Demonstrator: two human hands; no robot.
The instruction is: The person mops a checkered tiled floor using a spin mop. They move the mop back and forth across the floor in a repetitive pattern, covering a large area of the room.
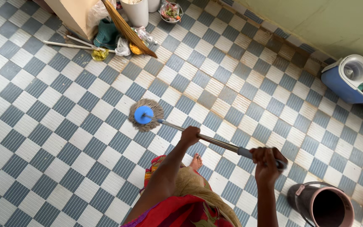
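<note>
A spin mop with a round stringy head and blue hub (145,114) rests on the checkered tile floor (55,126). Its metal pole (215,141) slants from the head toward the lower right. My left hand (190,135) grips the pole partway along it. My right hand (267,159) holds the grey grip near the pole's upper end. My bare foot (196,161) shows below the pole, beside red and yellow clothing.
A blue and white mop bucket with a spinner (351,80) stands at the right by the wall. A dark pink bucket (324,204) sits at the lower right. At the top left are a straw broom (129,29), a white bin (136,11), a pole and bags.
</note>
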